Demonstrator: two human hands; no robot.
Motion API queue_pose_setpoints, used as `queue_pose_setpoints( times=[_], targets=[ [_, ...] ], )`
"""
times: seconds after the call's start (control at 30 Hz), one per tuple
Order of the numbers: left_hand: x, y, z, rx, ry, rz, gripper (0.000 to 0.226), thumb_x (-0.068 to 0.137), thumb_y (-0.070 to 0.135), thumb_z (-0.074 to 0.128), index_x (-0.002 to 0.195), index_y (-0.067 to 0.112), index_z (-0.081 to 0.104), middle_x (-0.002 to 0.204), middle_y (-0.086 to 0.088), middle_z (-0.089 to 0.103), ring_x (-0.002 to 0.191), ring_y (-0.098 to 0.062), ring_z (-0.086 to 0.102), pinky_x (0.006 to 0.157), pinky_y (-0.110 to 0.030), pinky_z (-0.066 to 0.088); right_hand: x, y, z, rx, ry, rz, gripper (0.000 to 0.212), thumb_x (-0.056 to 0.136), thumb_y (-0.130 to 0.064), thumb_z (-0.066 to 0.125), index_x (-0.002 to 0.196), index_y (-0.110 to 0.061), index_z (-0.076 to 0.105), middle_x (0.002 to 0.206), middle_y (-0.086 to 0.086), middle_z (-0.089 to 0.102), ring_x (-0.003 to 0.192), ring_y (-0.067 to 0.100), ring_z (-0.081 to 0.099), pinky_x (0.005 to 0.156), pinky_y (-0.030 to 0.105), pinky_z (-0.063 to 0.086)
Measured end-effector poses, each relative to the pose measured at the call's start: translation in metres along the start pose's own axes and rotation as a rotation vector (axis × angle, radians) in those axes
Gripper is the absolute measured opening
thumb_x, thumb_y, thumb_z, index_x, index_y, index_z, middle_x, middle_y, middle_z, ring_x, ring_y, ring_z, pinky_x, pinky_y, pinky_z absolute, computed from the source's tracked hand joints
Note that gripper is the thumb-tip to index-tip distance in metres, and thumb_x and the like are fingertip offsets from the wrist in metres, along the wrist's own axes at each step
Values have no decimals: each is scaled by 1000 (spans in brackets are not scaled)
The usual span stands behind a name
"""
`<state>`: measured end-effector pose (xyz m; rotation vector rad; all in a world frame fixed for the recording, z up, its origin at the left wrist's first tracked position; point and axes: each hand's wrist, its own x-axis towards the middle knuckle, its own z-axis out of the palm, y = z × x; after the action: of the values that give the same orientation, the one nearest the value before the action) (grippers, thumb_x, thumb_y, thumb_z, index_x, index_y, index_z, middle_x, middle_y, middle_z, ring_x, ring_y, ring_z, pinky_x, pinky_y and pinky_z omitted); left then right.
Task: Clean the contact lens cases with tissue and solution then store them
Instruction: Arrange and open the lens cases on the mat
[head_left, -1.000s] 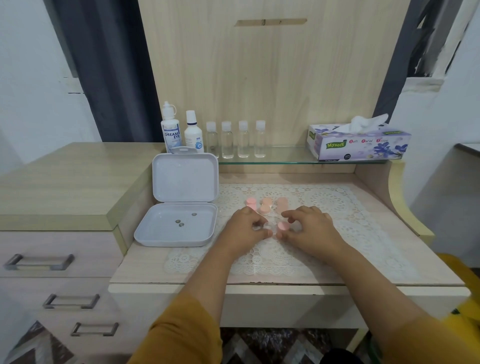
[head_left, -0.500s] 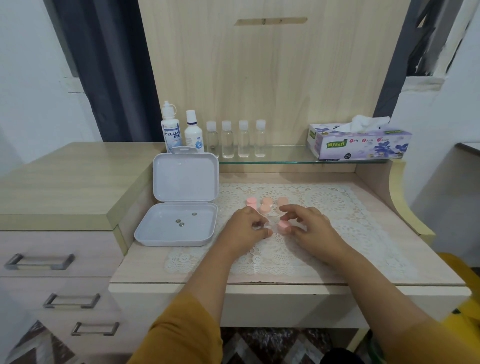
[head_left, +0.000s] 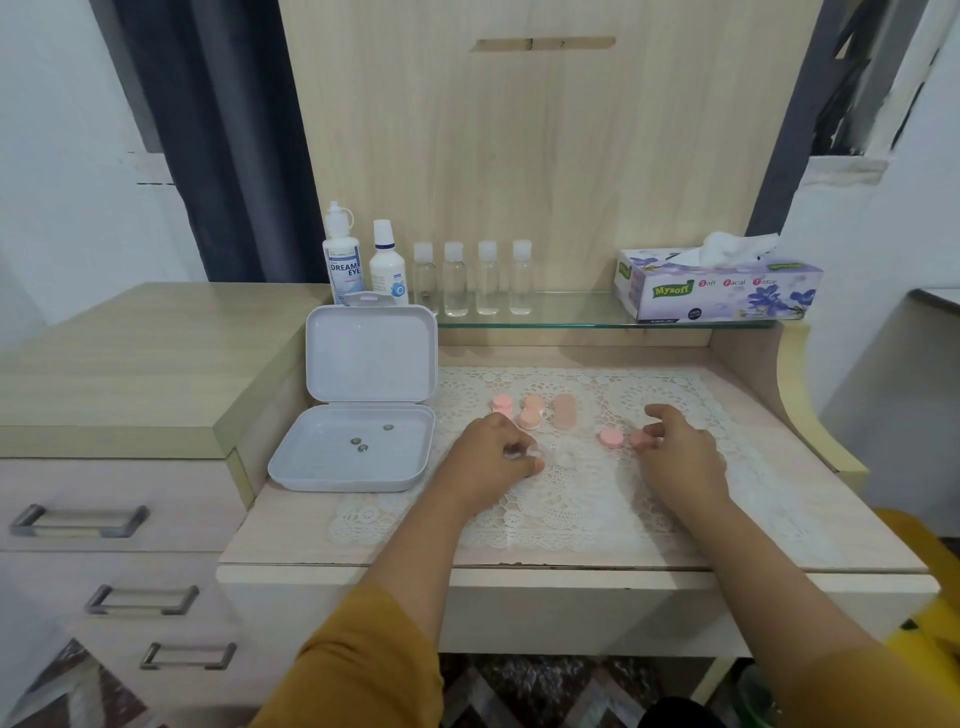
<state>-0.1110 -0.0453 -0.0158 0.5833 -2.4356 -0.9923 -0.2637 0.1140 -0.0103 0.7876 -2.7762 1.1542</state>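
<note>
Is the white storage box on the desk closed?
No, the white storage box lies open with its lid raised upright behind the base.

from my feed the desk (head_left: 582, 558) looks like pale matt wood laminate, under a white lace cloth mat (head_left: 597, 499). the open storage box (head_left: 358, 457) reads as smooth matt plastic, the shelf (head_left: 561, 319) as glossy glass, the drawer handles (head_left: 78, 519) as brushed metal.
</note>
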Motion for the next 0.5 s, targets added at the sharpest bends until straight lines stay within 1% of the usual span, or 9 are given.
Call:
queue_pose_setpoints(
  times=[0.1, 0.2, 0.27, 0.3, 0.33, 0.4, 0.47, 0.5],
  targets=[
    [0, 0, 0, -18, -3, -4, 22, 81, 30, 72, 98, 17, 72, 99, 6, 54, 91, -9, 52, 88, -27, 44, -3, -2, 0, 11, -11, 11, 39, 95, -17, 49, 134, -20, 50, 119, 4, 65, 117, 31, 48, 95, 44, 40],
    [0, -1, 0, -27, 2, -8, 23, 81, 30, 71, 100, 16, 72, 99, 7, 55, 92, -8, 52, 87, -26, 43, -11, -8, -2, -27, 43, -21, 42, 93, -16, 51, 135, -18, 50, 129, 9, 59, 121, 33, 44, 96, 45, 37],
    [0, -1, 0, -32, 4, -4, 23, 81, 29, 71, 99, 14, 71, 99, 6, 56, 93, -8, 52, 86, -26, 43, -18, -13, -2, 28, 78, -61, 44, 91, -14, 53, 134, -18, 51, 131, 8, 56, 122, 31, 44, 100, 47, 38],
    [-1, -1, 0, -38, 7, -3, 24, 81, 28, 71, 100, 14, 71, 100, 6, 56, 92, -8, 53, 86, -26, 43, -22, -16, 0, 99, 83, -78, 44, 90, -11, 52, 133, -18, 52, 129, 6, 56, 121, 29, 46, 100, 47, 40],
    [-1, -1, 0, -50, 14, -5, 25, 81, 27, 72, 101, 13, 71, 100, 6, 56, 92, -8, 53, 86, -25, 43, -26, -19, 2, 192, 79, -82, 44, 89, -7, 50, 132, -17, 53, 126, 5, 56, 117, 27, 49, 97, 44, 43],
    [-1, 0, 0, -70, 28, -10, 27, 81, 25, 73, 104, 11, 70, 100, 7, 55, 88, -5, 53, 84, -22, 43, -34, -24, 7, 368, 65, -58, 44, 88, 2, 46, 127, -16, 55, 120, 3, 57, 104, 20, 54, 87, 33, 47],
    [-2, 1, 0, -74, 39, -5, 27, 81, 24, 73, 105, 10, 70, 98, 7, 54, 83, -3, 52, 81, -19, 42, -38, -26, 11, 442, 49, -39, 41, 89, 4, 45, 122, -16, 57, 113, 2, 59, 93, 12, 54, 76, 17, 43],
    [-2, 2, 0, -72, 43, -4, 26, 81, 23, 73, 104, 10, 70, 97, 8, 54, 81, -2, 52, 80, -19, 42, -39, -26, 12, 452, 38, -39, 39, 89, 3, 45, 120, -17, 58, 110, 0, 59, 91, 8, 54, 73, 13, 40]
  ],
)
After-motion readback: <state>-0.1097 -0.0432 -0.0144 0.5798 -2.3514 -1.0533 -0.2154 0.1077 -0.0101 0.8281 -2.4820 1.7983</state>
